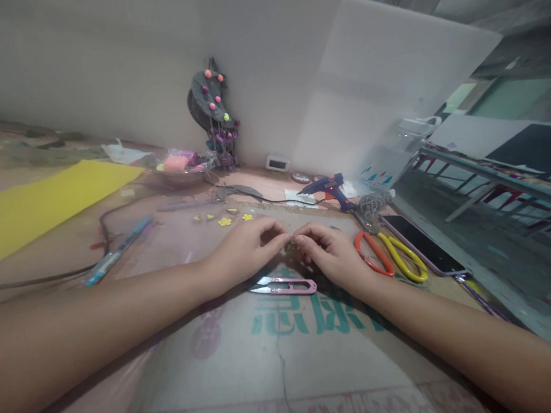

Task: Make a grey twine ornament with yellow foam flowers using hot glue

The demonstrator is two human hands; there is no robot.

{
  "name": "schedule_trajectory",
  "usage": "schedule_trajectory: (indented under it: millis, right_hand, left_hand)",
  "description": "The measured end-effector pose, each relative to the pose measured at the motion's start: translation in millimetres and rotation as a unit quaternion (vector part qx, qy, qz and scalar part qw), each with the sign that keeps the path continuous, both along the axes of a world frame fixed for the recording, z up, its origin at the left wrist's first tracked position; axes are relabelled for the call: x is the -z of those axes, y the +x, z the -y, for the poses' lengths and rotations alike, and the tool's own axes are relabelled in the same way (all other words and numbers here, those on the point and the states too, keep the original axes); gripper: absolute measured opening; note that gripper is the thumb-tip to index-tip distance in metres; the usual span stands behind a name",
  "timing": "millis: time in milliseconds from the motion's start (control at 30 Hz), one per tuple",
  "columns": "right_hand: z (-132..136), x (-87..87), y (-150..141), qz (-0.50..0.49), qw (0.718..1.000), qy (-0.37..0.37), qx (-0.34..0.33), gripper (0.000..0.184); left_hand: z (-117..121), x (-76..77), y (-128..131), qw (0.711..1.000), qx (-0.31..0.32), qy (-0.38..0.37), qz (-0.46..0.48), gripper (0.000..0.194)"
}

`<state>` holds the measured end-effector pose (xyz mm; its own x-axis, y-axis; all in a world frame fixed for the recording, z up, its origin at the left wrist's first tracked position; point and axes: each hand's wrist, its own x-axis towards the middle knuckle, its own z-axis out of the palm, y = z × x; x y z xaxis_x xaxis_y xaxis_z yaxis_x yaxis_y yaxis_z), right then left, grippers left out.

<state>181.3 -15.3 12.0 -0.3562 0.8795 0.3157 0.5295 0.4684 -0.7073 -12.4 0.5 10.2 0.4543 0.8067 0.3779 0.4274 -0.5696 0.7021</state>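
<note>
My left hand (254, 247) and my right hand (326, 250) meet fingertip to fingertip over the middle of the table. Both pinch one small yellowish piece (290, 247), mostly covered by the fingers, so its kind cannot be made out. Just below them lies a pair of pink thread snips (289, 286). Beyond my left hand rest small yellow flower cutouts (224, 221) and a few yellow scraps (210, 216). Close to my right wrist are pliers with one red handle (375, 255) and one yellow handle (405, 258).
A blue glue gun (325, 186) lies at the back right, near a phone (423, 243) and a clear water jug (384, 157). Yellow sheet (58, 202), blue pen (118, 252) and black cable (101, 225) are on the left. A grey moon decoration (208, 99) leans at the back.
</note>
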Motion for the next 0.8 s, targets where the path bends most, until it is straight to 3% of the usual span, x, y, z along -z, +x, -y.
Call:
schedule_trajectory:
  millis: [267, 400, 800]
  right_hand:
    - [-0.2, 1.2, 0.1, 0.003, 0.999, 0.02, 0.026, 0.018]
    - [0.0, 2.3, 0.5, -0.019, 0.999, 0.013, 0.036, 0.02]
    - [-0.3, -1.4, -1.3, 0.047, 0.997, 0.064, -0.005, 0.014]
  left_hand:
    - [0.3, -1.0, -1.6, 1.0, 0.008, 0.0, -0.003, 0.033]
    - [0.4, 0.7, 0.0, 1.0, 0.005, -0.027, 0.003, 0.026]
    - [-2.4, 3.6, -0.2, 1.0, 0.005, -0.01, -0.017, 0.024]
